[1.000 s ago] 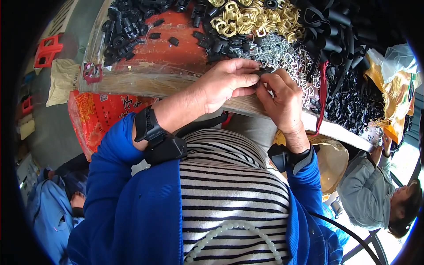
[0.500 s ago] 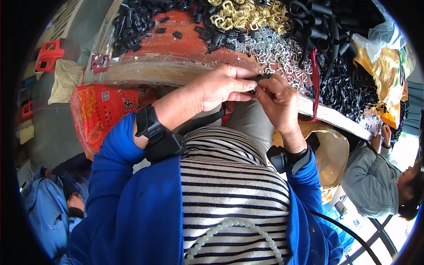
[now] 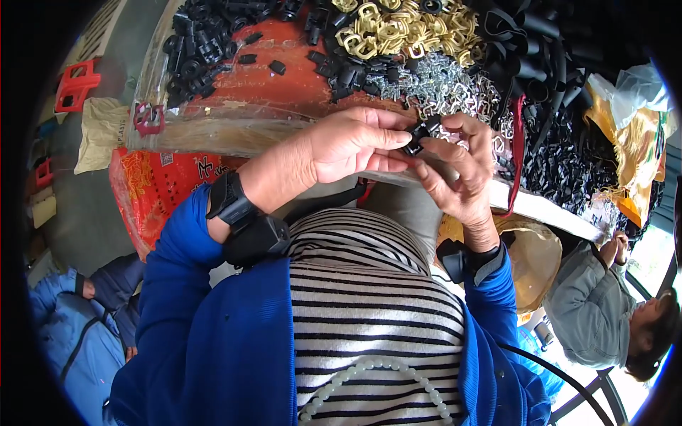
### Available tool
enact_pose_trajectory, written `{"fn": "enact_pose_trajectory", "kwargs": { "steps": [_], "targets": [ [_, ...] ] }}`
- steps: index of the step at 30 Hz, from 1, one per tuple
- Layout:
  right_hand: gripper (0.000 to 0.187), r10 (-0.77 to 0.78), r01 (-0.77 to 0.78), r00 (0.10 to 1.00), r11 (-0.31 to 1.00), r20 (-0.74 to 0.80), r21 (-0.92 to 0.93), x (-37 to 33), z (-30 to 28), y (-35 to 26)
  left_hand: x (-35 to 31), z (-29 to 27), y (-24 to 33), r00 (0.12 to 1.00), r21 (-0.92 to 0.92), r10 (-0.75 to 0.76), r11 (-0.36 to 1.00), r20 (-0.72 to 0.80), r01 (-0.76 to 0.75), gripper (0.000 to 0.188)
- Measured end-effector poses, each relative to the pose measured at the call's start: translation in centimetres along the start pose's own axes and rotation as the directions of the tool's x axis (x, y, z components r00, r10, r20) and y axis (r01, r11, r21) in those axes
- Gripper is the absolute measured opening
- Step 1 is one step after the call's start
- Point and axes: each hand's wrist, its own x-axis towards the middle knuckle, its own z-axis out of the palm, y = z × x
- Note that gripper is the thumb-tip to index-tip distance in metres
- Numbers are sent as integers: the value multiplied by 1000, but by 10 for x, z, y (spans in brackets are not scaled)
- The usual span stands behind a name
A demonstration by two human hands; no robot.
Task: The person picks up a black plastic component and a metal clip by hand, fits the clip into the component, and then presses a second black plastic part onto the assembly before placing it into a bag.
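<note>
Over the table's front edge, my left hand point(image 3: 355, 145) pinches a small black plastic piece point(image 3: 415, 146) between thumb and fingers. Its exact kind is hard to make out, since the fingertips cover part of it. My right hand point(image 3: 465, 167) is close against its right side, thumb and fingers spread apart, with a fingertip near or touching the piece. Just beyond both hands lies a heap of small silver metal clips point(image 3: 444, 85). Gold-coloured metal buckles point(image 3: 398, 28) are piled farther back, beside small black plastic pieces point(image 3: 341, 71).
Black plastic fittings point(image 3: 195, 60) heap up on the red tabletop point(image 3: 263, 89) at left. Black straps point(image 3: 533, 42) and many small black parts point(image 3: 554, 142) cover the right side, where a red ribbon point(image 3: 517, 149) hangs over the edge. Other people sit at left and at right point(image 3: 593, 302).
My right hand's fingers have loosened from the black piece and spread apart, so more of it shows. My left hand still holds it. The view has shifted slightly.
</note>
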Motion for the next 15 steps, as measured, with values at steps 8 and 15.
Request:
{"fn": "enact_pose_trajectory", "kwargs": {
  "steps": [8,15],
  "targets": [
    [28,-24,31,992,998,125,-54,10,0,7,7,3,7,998,-3,-17,1000,-58,17,23],
    [28,-47,60,991,992,126,-108,0,-5,-10,-6,7,-3,996,76,25,997,-83,-18,23]
  ]
}}
